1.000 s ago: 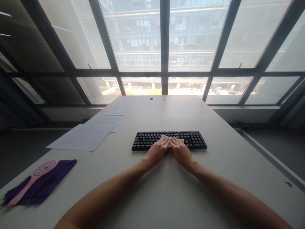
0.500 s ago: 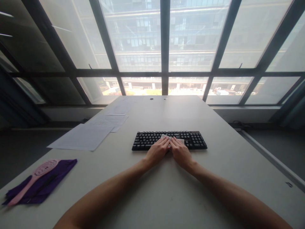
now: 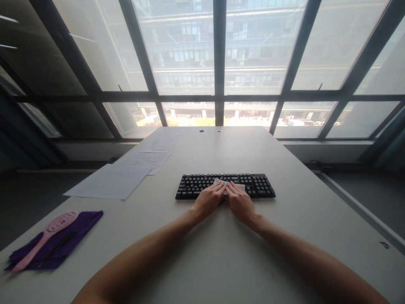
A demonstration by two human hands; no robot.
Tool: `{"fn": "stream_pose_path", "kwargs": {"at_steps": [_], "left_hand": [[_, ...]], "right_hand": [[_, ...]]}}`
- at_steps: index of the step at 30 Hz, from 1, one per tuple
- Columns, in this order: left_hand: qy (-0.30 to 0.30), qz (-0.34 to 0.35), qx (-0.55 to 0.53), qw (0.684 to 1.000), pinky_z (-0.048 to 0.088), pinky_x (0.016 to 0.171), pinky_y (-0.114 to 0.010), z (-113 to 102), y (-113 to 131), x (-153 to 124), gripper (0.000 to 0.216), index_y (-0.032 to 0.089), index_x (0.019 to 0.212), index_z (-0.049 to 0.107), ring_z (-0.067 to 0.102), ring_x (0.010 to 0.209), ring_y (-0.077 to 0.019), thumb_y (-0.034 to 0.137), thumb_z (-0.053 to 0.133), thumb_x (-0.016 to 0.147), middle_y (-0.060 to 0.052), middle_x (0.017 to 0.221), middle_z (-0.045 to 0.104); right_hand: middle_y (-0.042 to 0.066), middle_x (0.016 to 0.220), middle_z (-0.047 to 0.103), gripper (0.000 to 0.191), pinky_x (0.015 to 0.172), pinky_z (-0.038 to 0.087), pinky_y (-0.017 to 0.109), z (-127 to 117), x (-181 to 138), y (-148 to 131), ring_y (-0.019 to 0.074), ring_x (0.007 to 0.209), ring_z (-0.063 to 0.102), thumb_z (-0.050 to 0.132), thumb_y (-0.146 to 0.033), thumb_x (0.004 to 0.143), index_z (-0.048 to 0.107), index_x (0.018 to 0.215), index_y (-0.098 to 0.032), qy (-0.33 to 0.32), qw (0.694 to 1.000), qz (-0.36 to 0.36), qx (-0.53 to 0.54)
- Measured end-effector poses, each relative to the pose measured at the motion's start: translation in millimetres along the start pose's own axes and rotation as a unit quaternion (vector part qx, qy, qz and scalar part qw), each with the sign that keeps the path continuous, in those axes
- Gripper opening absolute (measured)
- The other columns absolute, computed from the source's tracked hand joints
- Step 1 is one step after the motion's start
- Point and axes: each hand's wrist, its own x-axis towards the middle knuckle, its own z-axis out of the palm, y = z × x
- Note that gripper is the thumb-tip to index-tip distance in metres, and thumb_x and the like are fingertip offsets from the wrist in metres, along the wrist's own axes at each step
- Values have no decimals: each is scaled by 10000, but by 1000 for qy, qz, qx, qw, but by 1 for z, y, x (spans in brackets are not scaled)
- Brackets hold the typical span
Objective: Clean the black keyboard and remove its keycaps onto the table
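Observation:
A black keyboard lies across the middle of a long white table. Both my hands rest on its front edge, side by side. My left hand and my right hand press their fingers together onto a small white folded cloth or tissue lying on the keys. The fingers are held close and bent over the cloth, hiding most of it.
Several white paper sheets lie on the table's left side. A pink hairbrush rests on a purple cloth at the near left corner. Large windows stand beyond the table's far end.

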Motion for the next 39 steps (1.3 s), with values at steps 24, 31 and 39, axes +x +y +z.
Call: {"fn": "stream_pose_path", "kwargs": {"at_steps": [24,31,39], "left_hand": [[-9,5,8,1000,440,1122,-367,0,0,0,398,103,1354,549,535,1314,-226,203,510,971,-141,1390,583],[-25,-13,16,999,539,1003,-346,-10,7,4,327,125,1278,609,625,1205,-223,158,502,970,-131,1316,640],[-25,-10,20,999,489,1072,-359,-10,9,1,348,114,1311,584,585,1257,-224,178,490,982,-136,1340,624]], "right_hand": [[188,1427,542,475,1175,319,375,3,0,1,246,1385,441,430,-89,919,555,1372,-28,-2,1000,-2,-7],[159,1373,598,425,1153,350,363,-5,2,-3,237,1333,506,425,-94,936,618,1313,-64,-4,1000,11,0],[155,1398,578,435,1159,342,376,-3,-1,-6,233,1351,486,421,-90,938,606,1332,-78,12,1000,18,11]]}}
